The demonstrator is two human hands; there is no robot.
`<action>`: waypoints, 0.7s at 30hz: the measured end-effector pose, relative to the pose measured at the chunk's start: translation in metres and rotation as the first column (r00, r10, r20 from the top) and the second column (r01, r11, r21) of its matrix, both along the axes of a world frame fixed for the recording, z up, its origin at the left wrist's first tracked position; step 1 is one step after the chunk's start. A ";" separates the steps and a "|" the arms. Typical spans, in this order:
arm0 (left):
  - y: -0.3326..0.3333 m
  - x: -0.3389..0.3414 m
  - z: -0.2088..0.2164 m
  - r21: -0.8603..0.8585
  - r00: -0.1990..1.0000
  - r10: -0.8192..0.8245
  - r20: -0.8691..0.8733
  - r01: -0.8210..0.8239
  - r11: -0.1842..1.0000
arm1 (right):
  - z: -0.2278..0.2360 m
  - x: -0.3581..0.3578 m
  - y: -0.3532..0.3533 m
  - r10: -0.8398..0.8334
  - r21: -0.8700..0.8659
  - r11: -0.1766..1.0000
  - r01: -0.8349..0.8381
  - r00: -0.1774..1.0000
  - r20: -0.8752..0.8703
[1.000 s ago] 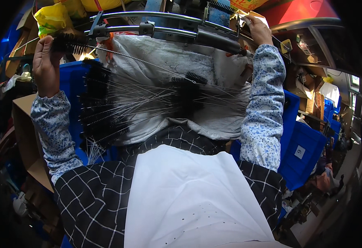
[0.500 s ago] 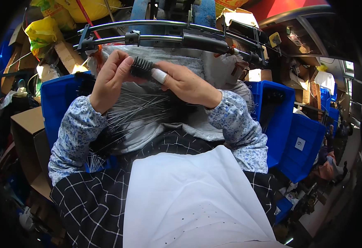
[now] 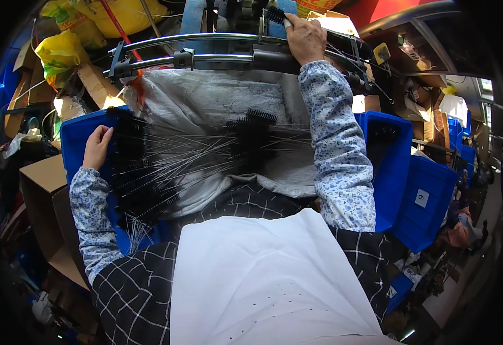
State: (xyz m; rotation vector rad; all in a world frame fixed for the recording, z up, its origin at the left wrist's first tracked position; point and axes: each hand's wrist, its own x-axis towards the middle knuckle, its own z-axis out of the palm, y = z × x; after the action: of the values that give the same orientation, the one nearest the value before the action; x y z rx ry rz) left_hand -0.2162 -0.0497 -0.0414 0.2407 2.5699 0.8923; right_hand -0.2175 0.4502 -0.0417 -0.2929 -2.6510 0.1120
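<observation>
My right hand [image 3: 307, 39] is up at the machine, fingers closed round a twisted-wire brush [image 3: 275, 15]. Its black bristle head sticks out to the left of the fingers, and a thin wire trails off to the right. A white wrap covers one finger, mostly hidden. My left hand [image 3: 96, 148] is at the left edge of a heap of black wire brushes [image 3: 129, 135], thumb and fingers drawn together; what they pinch, if anything, cannot be made out. More brushes [image 3: 252, 135] lie in the middle on a grey-white cloth [image 3: 205, 92], their wire stems crossing.
The machine's curved metal rods [image 3: 217, 58] span the far side. Blue bins stand at left [image 3: 73, 144] and right [image 3: 398, 149], with a cardboard box [image 3: 44, 172] outside the left one. Yellow bags [image 3: 62, 49] sit at the far left.
Both hands were together over the cloth, holding a bristle brush. The right has moved up and right to the machine with a brush; the left has moved down and left to the heap.
</observation>
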 end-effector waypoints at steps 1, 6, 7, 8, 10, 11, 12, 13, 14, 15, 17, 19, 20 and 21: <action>0.001 0.000 0.000 0.005 1.000 0.007 0.011 -0.007 1.000 | 0.001 0.001 0.001 0.004 -0.008 1.000 -0.004 1.000 0.000; 0.000 0.011 -0.003 0.072 0.997 0.077 -0.019 -0.075 0.995 | -0.008 -0.004 0.002 0.020 -0.011 1.000 -0.020 1.000 -0.021; -0.001 0.014 -0.003 0.070 0.994 0.105 -0.036 -0.102 0.992 | -0.011 -0.006 0.002 0.020 -0.020 1.000 -0.020 0.999 -0.025; -0.001 0.015 -0.005 0.077 0.991 0.127 -0.051 -0.123 0.989 | -0.009 -0.007 0.003 0.022 -0.047 0.999 -0.022 1.000 0.015; -0.006 0.014 -0.012 0.078 0.976 0.189 -0.109 -0.181 0.980 | -0.004 -0.008 0.005 0.032 -0.102 0.995 -0.022 0.995 0.094; -0.013 0.011 -0.014 0.071 0.961 0.229 -0.155 -0.220 0.973 | -0.005 -0.009 0.007 0.043 -0.051 0.998 -0.038 0.995 0.090; -0.017 0.009 -0.016 0.066 0.942 0.267 -0.201 -0.259 0.964 | -0.008 -0.012 0.008 0.054 0.001 0.999 -0.054 0.995 0.086; -0.023 0.008 -0.018 0.090 0.922 0.314 -0.228 -0.301 0.949 | -0.009 -0.014 0.010 0.065 0.053 0.996 -0.069 0.994 0.082; -0.026 0.003 -0.014 0.098 0.904 0.372 -0.211 -0.359 0.928 | -0.010 -0.016 0.011 0.099 0.006 0.995 -0.099 0.994 0.048; -0.029 -0.001 -0.009 0.090 0.888 0.413 -0.205 -0.403 0.911 | -0.010 -0.019 0.012 0.130 -0.038 0.991 -0.129 0.991 0.013; -0.037 -0.011 0.000 0.172 0.850 0.474 -0.229 -0.444 0.879 | -0.013 -0.024 0.015 0.164 -0.069 0.983 -0.171 0.982 -0.093; -0.045 -0.022 0.007 0.394 0.788 0.564 -0.247 -0.450 0.802 | -0.015 -0.013 0.022 0.063 0.085 0.995 -0.061 0.998 -0.016; -0.069 -0.028 0.012 0.466 0.725 0.645 -0.244 -0.496 0.733 | -0.013 -0.008 0.021 0.023 0.149 0.989 -0.025 1.000 0.014; -0.076 -0.033 0.024 0.496 0.653 0.666 -0.361 -0.470 0.730 | -0.012 -0.001 0.023 -0.047 0.076 0.996 0.044 0.998 0.048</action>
State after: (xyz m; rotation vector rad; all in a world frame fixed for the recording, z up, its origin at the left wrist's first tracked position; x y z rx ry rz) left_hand -0.2492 -0.1254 -0.0172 -0.3362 3.0142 1.7666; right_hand -0.2184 0.4735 -0.0538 -0.3352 -2.6885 -0.0096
